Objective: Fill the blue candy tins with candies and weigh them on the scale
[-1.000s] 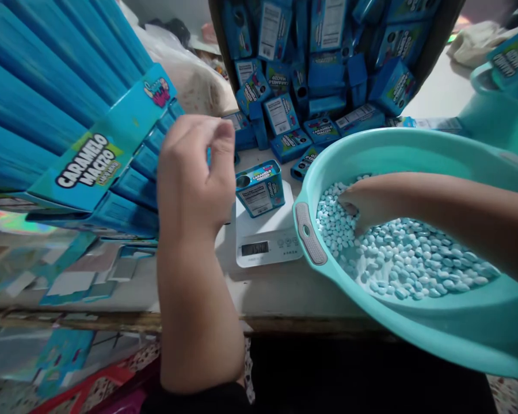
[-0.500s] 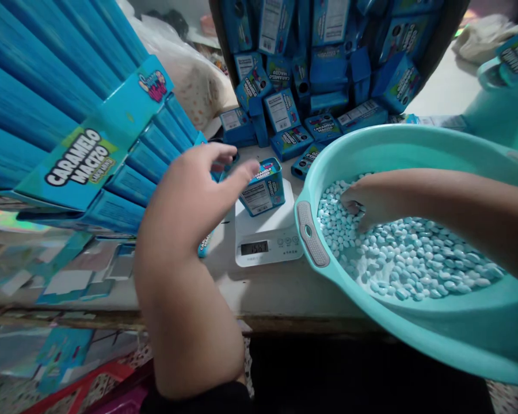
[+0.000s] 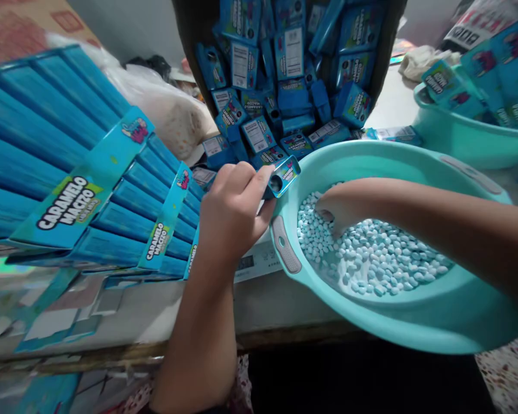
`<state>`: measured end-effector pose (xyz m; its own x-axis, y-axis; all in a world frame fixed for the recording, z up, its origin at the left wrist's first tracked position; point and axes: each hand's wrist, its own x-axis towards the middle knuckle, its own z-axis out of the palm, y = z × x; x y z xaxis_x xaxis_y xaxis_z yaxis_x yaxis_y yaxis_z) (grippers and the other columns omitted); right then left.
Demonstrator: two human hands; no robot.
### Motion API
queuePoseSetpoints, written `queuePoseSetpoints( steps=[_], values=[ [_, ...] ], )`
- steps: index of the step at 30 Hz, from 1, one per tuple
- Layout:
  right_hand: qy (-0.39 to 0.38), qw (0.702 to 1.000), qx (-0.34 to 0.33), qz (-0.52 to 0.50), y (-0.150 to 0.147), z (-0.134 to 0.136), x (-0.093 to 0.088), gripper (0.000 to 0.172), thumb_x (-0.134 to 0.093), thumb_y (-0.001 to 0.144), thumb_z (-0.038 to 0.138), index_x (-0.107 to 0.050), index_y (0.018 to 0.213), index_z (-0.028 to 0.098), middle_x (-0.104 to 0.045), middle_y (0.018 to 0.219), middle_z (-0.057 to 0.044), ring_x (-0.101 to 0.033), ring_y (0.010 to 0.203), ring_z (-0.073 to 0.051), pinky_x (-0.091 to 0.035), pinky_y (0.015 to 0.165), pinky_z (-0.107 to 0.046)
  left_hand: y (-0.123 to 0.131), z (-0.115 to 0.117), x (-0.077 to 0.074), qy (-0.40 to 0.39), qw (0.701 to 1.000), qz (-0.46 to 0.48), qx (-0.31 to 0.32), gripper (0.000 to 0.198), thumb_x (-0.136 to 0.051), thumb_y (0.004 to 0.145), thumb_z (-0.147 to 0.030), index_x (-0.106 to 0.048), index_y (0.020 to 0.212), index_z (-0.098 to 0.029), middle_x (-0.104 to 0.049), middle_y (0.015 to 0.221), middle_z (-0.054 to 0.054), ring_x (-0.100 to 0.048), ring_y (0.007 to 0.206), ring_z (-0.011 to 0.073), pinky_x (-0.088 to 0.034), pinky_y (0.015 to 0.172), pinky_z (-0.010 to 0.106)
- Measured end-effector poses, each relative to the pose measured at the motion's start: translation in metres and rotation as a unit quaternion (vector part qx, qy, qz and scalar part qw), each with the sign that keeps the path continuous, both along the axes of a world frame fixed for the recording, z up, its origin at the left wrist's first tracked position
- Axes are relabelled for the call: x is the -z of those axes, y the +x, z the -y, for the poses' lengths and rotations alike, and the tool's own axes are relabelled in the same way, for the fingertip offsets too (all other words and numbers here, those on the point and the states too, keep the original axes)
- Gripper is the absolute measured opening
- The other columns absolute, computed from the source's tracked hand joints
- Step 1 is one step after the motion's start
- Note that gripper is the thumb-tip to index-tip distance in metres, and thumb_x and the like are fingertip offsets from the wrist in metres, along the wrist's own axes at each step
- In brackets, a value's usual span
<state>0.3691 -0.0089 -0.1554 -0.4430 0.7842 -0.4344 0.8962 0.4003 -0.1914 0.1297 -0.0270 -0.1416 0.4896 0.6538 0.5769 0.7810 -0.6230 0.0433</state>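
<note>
A small blue candy box [image 3: 287, 174] printed "Caramelo Macizo" is pinched in my left hand [image 3: 233, 204], tilted over the left rim of the tub and raised above the scale. Its near end shows a round dark hole. The white digital scale [image 3: 263, 259] is mostly hidden behind my left hand and the tub; part of its display shows. My right hand [image 3: 334, 210] reaches into the turquoise tub [image 3: 397, 330], fingers curled down into the pale blue candies [image 3: 384, 253]. Its fingertips are buried among them.
Long packs of blue boxes [image 3: 82, 184] stand stacked at left. Behind, a tipped carton [image 3: 190, 46] spills many small blue boxes [image 3: 259, 135]. A second turquoise tub [image 3: 453, 135] with blue packaging stands at back right. A plastic bag [image 3: 168, 109] lies behind the packs.
My left hand has closed on the candy box and lifted it off the scale, tilting it toward the tub. My right hand stays in the candies. The view has shifted.
</note>
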Motion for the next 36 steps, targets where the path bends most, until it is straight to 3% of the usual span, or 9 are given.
queuePoseSetpoints(
  steps=[3,7,10,13,16,19,25,31,36],
  values=[
    [-0.051,0.99,-0.02,0.127,-0.009,0.004,-0.016,0.036,-0.087,0.07,0.036,-0.073,0.095,0.015,-0.067,0.08,-0.003,-0.064,0.082,-0.023,-0.05,0.083,-0.038,0.002,-0.002,0.004,0.041,0.999,0.008,0.014,0.047,-0.055,0.092,-0.022,-0.061,0.139,-0.029,-0.065,0.109,0.009,-0.06,0.106,0.027,-0.049,0.101,0.043],
    [-0.058,0.989,-0.004,0.136,-0.018,0.007,-0.027,0.037,-0.086,0.073,0.033,-0.073,0.102,0.014,-0.067,0.084,-0.003,-0.064,0.084,-0.022,-0.048,0.082,-0.034,0.002,-0.006,0.001,0.055,0.998,-0.024,0.03,0.045,-0.057,0.091,-0.018,-0.065,0.134,-0.027,-0.064,0.103,0.009,-0.06,0.101,0.0263,-0.05,0.097,0.044],
    [-0.077,0.984,-0.006,0.163,-0.021,0.007,-0.027,0.05,-0.088,0.07,0.035,-0.072,0.112,0.012,-0.069,0.094,-0.007,-0.066,0.087,-0.025,-0.047,0.08,-0.033,0.0,-0.007,-0.001,0.08,0.993,-0.064,0.05,0.044,-0.054,0.091,-0.015,-0.065,0.134,-0.02,-0.064,0.096,0.01,-0.06,0.092,0.0257,-0.053,0.086,0.042],
    [-0.084,0.982,-0.021,0.171,-0.023,0.006,-0.025,0.057,-0.088,0.071,0.036,-0.071,0.117,0.008,-0.071,0.1,-0.01,-0.066,0.088,-0.026,-0.045,0.078,-0.033,0.0,-0.007,-0.001,0.106,0.992,-0.039,0.057,0.043,-0.052,0.093,-0.015,-0.065,0.132,-0.024,-0.064,0.1,0.01,-0.06,0.095,0.026,-0.052,0.088,0.043],
    [-0.088,0.982,-0.028,0.165,-0.023,0.005,-0.024,0.057,-0.089,0.069,0.036,-0.072,0.116,0.007,-0.071,0.099,-0.011,-0.065,0.088,-0.027,-0.044,0.078,-0.032,0.001,-0.006,-0.002,0.067,0.993,-0.058,0.081,0.042,-0.052,0.093,-0.017,-0.065,0.133,-0.023,-0.062,0.097,0.009,-0.06,0.091,0.0248,-0.052,0.085,0.041],
    [-0.086,0.982,-0.027,0.163,-0.023,0.005,-0.025,0.063,-0.091,0.066,0.034,-0.07,0.119,0.007,-0.07,0.1,-0.01,-0.065,0.089,-0.027,-0.044,0.078,-0.032,0.002,-0.004,-0.003,0.083,0.991,-0.067,0.085,0.04,-0.049,0.095,-0.017,-0.066,0.13,-0.024,-0.061,0.096,0.009,-0.059,0.092,0.024,-0.052,0.085,0.041],
    [-0.089,0.983,-0.023,0.161,-0.024,0.007,-0.028,0.057,-0.088,0.07,0.035,-0.071,0.116,0.007,-0.069,0.098,-0.009,-0.064,0.087,-0.025,-0.044,0.078,-0.032,0.002,-0.005,0.0,0.074,0.99,-0.077,0.09,0.041,-0.051,0.093,-0.016,-0.066,0.131,-0.024,-0.061,0.097,0.008,-0.059,0.09,0.0234,-0.052,0.085,0.042],
    [-0.087,0.984,-0.023,0.152,-0.02,0.008,-0.029,0.057,-0.09,0.066,0.032,-0.069,0.115,0.01,-0.067,0.095,-0.005,-0.061,0.082,-0.022,-0.042,0.073,-0.03,-0.01,-0.006,-0.006,-0.008,0.997,0.03,0.071,0.045,-0.063,0.088,-0.018,-0.064,0.133,-0.023,-0.06,0.102,0.006,-0.06,0.09,0.0187,-0.054,0.081,0.033],
    [-0.079,0.985,-0.019,0.155,-0.019,0.008,-0.029,0.053,-0.089,0.067,0.034,-0.069,0.111,0.012,-0.065,0.093,-0.004,-0.058,0.079,-0.019,-0.039,0.069,-0.029,-0.027,-0.003,-0.018,-0.062,0.993,0.093,0.046,0.038,-0.074,0.084,-0.028,-0.07,0.122,-0.023,-0.063,0.098,0.003,-0.06,0.082,0.0169,-0.053,0.076,0.032]
  ],
)
